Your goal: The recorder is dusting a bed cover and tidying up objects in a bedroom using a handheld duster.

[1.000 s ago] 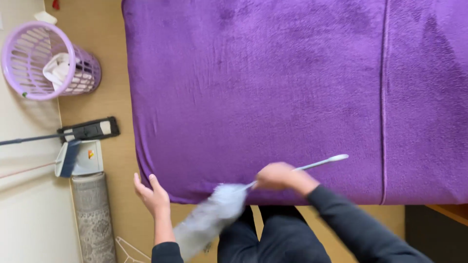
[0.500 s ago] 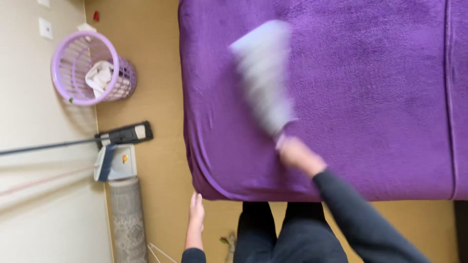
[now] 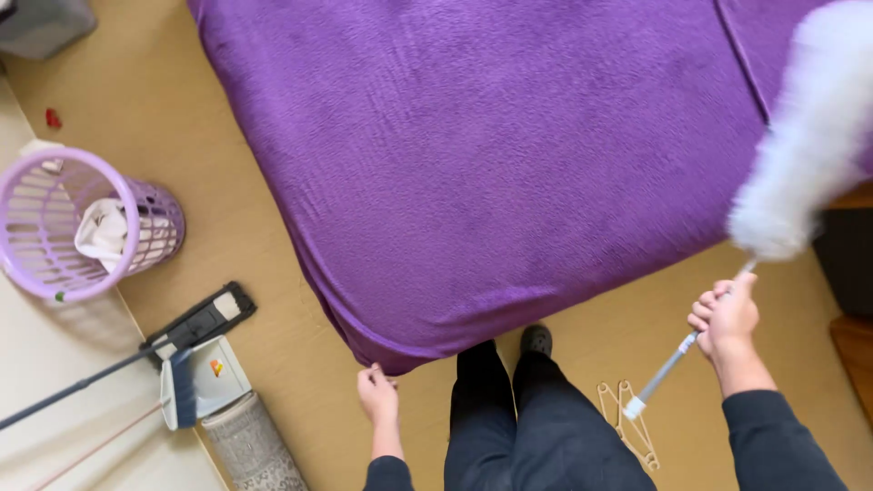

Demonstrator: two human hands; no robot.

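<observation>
A bed with a purple fuzzy cover (image 3: 491,155) fills the upper middle of the head view. My right hand (image 3: 725,314) grips the thin grey handle of a fluffy white duster (image 3: 805,145), whose head is raised over the bed's right side and looks blurred. My left hand (image 3: 377,393) hangs low by the near corner of the purple cover, fingers curled loosely, touching or almost touching the cover's hem. It holds nothing that I can see. My dark trouser legs (image 3: 527,418) and a dark shoe stand at the foot of the bed.
A lilac plastic basket (image 3: 64,223) with white cloth inside stands at the left. A flat mop (image 3: 195,323), a dustpan with brush (image 3: 195,382) and a rolled rug (image 3: 250,445) lie on the tan floor. Wire hangers (image 3: 627,414) lie by my feet. Dark furniture stands at the right edge.
The duster swung from low by my legs, up over the bed, then across to the right side. The view turned and shifted right. My left hand rose toward the cover's corner.
</observation>
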